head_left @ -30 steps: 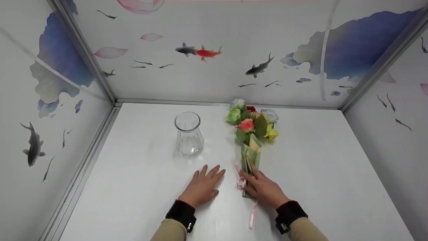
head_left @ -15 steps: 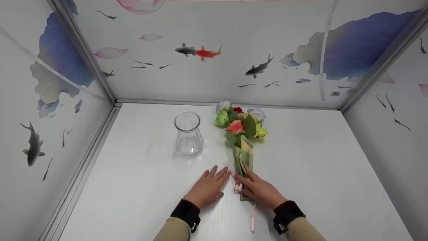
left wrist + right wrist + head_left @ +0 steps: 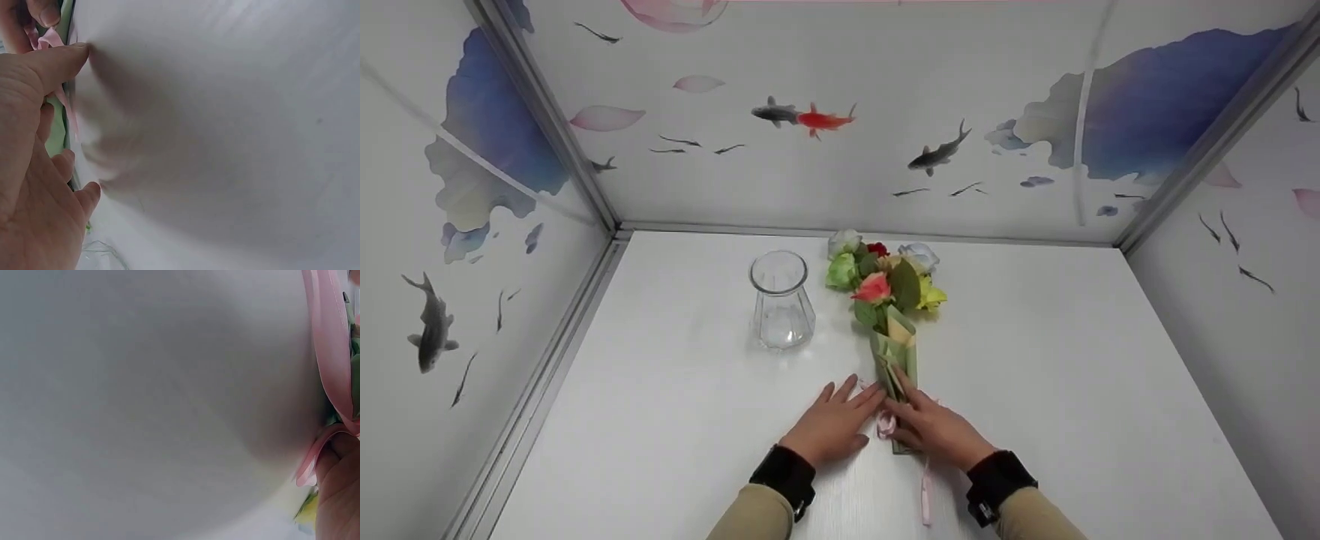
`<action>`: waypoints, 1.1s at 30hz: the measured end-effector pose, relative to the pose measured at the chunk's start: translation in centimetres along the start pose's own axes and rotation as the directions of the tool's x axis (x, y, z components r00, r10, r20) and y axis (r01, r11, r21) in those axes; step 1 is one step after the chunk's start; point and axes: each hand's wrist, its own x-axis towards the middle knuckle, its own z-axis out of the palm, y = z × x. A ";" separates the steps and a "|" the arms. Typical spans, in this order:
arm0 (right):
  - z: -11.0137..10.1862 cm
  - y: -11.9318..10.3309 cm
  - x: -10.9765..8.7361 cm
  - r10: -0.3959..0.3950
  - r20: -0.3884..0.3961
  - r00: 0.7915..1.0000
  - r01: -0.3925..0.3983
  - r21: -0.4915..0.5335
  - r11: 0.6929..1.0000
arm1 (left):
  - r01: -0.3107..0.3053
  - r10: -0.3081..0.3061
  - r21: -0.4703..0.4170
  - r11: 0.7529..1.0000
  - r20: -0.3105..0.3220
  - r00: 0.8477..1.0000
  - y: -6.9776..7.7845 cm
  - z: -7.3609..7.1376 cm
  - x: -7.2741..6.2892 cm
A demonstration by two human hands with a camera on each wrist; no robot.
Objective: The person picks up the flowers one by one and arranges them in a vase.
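A bouquet of artificial-looking flowers [image 3: 881,281] lies on the white table, its stems in a green paper wrap [image 3: 894,349]. My right hand [image 3: 941,431] grips the lower wrap from above, thumb and fingers reaching over its left side. A pink ribbon bow [image 3: 886,424] shows by those fingers, and one ribbon tail [image 3: 926,499] trails toward me. In the right wrist view, ribbon [image 3: 332,343] crosses over the right fingers. My left hand [image 3: 832,424] rests palm down, fingers extended, fingertips right at the wrap's left edge. The wrap's underside is hidden.
A clear glass vase [image 3: 782,307] stands upright left of the flowers. White panels printed with fish and petals enclose the table [image 3: 1050,360] at the back and both sides, with a grey metal rail [image 3: 697,227] along the back edge.
My right hand has shifted the bouquet to the left and slightly toward me. My left hand has moved right, up to the wrap. The vase has stayed in place.
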 end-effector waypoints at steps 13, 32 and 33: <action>0.1 -0.4 0.0 0.005 0.029 1.000 -0.006 0.029 1.000 | 0.016 -0.016 -0.010 1.000 -0.012 1.000 -0.2 -0.1 0.1; 0.3 -0.1 -0.5 -0.005 -0.017 1.000 0.004 -0.054 0.999 | 0.020 -0.020 -0.020 1.000 -0.001 1.000 -0.6 -0.2 -0.4; 0.3 -0.1 -0.5 0.008 -0.017 1.000 -0.009 -0.054 0.998 | 0.020 -0.020 -0.012 1.000 0.000 1.000 -0.6 -0.2 -0.4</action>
